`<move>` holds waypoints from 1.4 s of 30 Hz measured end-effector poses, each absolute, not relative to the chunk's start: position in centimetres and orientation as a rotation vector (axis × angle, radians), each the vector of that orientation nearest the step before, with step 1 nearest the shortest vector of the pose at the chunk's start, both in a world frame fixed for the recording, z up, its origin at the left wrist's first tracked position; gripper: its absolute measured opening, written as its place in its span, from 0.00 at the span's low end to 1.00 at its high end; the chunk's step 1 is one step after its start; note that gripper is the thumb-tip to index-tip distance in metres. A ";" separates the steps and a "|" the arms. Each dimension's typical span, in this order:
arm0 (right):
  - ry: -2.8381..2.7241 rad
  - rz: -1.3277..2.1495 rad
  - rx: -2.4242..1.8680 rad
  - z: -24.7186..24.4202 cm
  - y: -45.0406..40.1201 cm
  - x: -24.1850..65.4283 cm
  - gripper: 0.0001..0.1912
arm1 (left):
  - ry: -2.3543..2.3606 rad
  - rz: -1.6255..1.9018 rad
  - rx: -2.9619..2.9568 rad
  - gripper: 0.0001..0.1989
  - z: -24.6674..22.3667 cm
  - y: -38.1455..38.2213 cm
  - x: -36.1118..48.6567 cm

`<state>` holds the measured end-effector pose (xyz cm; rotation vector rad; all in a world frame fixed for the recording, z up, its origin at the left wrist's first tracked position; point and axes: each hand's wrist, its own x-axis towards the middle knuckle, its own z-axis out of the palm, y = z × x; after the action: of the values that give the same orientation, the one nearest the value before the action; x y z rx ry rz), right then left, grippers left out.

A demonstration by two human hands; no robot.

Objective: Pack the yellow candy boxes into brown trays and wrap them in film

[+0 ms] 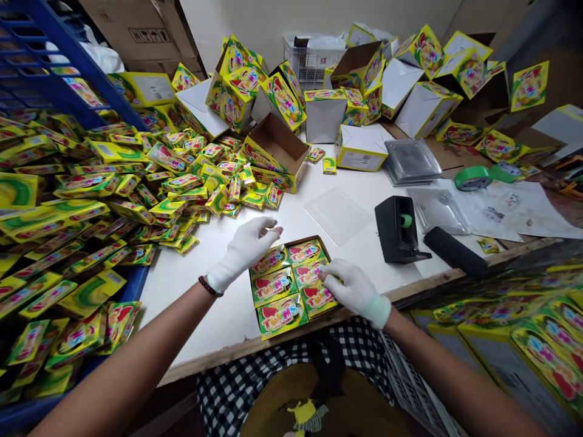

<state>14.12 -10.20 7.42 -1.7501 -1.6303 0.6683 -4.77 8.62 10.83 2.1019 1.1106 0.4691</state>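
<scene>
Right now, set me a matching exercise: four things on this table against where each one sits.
Things:
1. left hand
2. right hand
3. tape dispenser
4. green tape roll

Places:
A. far right, near the clear trays
B. on the packets at the box's right side
C. at the box's top-left corner
D. just right of the box, beside a black roller

Pairs: 1-C, 2-B, 3-D, 4-A

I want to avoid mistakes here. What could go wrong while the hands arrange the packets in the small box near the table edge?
1. The box sits close to the table edge; a push from either hand could slide it off.
2. The packets look tightly filled; pressing by the right hand might crush one.
3. The left hand is near the loose pile, which could spill closer.
</scene>
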 end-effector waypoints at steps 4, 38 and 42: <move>-1.685 0.359 -1.805 6.3 -10.8 12.0 0.08 | 1.287 0.551 2.120 0.20 8.2 12.4 -4.6; -1.563 0.833 -1.487 9.5 -3.3 18.2 0.17 | 1.097 0.400 2.312 0.14 8.1 16.9 -1.6; -2.018 0.676 -1.625 8.6 -4.0 16.3 0.12 | 1.284 0.356 2.372 0.12 4.9 23.0 -2.7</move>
<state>16.32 -4.00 8.63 -1.6245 -2.0181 0.6760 -2.69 22.95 4.90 2.3722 1.2839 0.3558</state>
